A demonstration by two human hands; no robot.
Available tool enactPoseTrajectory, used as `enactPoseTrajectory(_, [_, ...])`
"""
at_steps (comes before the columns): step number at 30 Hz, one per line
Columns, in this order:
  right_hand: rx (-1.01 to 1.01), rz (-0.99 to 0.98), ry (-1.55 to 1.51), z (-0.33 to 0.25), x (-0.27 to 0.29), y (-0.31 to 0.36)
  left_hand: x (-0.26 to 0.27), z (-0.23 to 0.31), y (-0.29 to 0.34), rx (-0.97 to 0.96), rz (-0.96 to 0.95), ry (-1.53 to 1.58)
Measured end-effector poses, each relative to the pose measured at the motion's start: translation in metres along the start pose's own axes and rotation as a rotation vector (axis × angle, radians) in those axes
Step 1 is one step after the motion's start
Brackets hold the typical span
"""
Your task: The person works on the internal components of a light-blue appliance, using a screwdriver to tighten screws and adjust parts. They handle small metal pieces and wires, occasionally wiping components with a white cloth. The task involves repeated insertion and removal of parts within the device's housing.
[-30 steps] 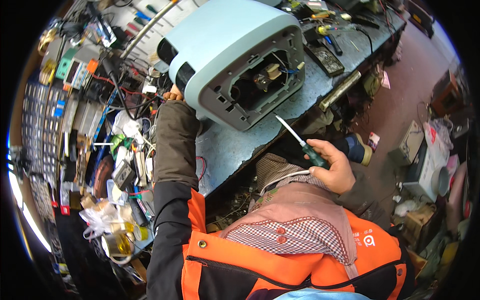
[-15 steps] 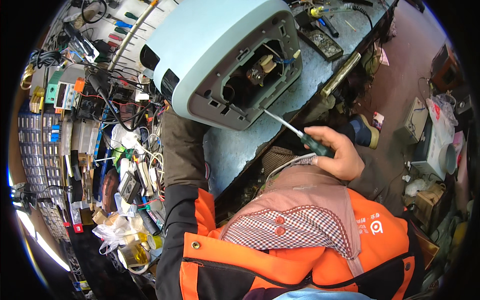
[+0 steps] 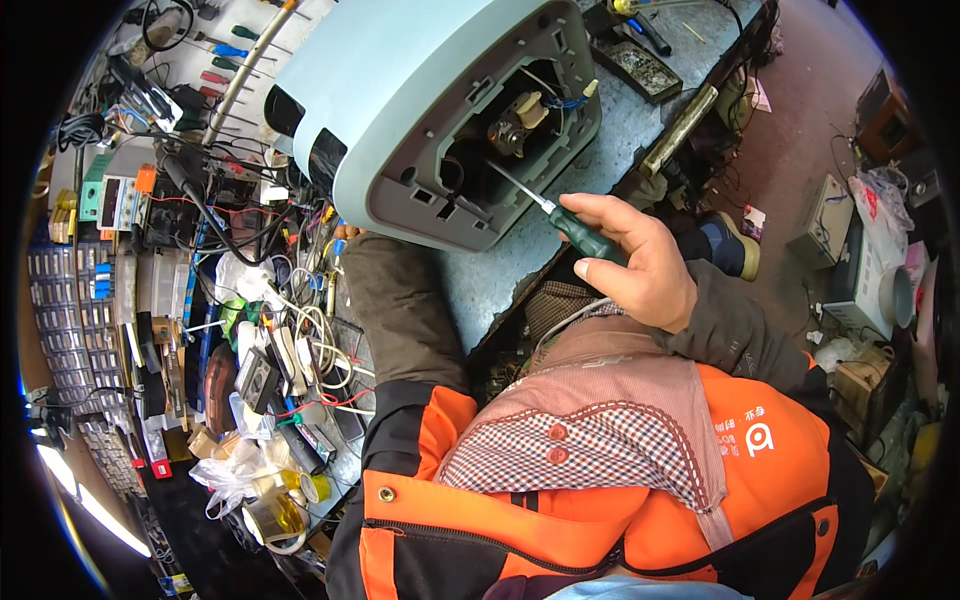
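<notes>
My right hand (image 3: pixel 640 260) is closed around the dark green handle of a screwdriver (image 3: pixel 590 238). The screwdriver's thin metal shaft points up and left into the opening of a large pale blue-grey plastic housing (image 3: pixel 385 95), which lies tilted on the bench. Inside that opening sit a small round motor-like part (image 3: pixel 507 136) with a cream spool (image 3: pixel 530 110) beside it, and blue wires. Exactly what the screwdriver's tip touches is hard to make out. My left forearm (image 3: pixel 400 300), in a dark sleeve, reaches up to the housing's lower left side; the housing hides my left hand.
Worn blue metal bench top (image 3: pixel 480 290) runs under the housing. Tangled cables, tools and plastic bags (image 3: pixel 235 475) crowd the left, beside small-parts drawers (image 3: pixel 75 330). A metal tray (image 3: pixel 640 72) lies at the upper right. Boxes and equipment (image 3: pixel 860 290) stand on the floor to the right.
My right hand has moved up and left with the screwdriver, whose tip has gone from the housing's lower rim into its opening. The housing appears slightly further left and up in view.
</notes>
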State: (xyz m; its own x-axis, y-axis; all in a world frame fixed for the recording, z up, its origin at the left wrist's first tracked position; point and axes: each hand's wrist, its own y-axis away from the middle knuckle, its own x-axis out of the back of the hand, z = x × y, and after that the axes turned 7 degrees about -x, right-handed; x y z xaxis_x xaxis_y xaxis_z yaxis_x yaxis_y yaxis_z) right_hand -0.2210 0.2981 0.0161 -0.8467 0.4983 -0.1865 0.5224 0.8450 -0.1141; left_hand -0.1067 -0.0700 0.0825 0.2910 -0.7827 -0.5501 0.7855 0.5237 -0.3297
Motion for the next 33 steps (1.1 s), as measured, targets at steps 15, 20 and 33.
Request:
enactPoseTrajectory(15, [-0.052,0.107,0.053,-0.011,0.001,-0.016,0.001,-0.017,0.016,0.001,-0.008,0.024])
enactPoseTrajectory(20, [-0.033,0.215,0.119,-0.019,-0.010,-0.003,0.003,-0.016,0.011,-0.005,-0.005,0.018])
enactPoseTrajectory(33, [-0.067,0.086,-0.013,-0.020,-0.007,-0.010,0.005,-0.005,0.016,-0.007,-0.004,0.001])
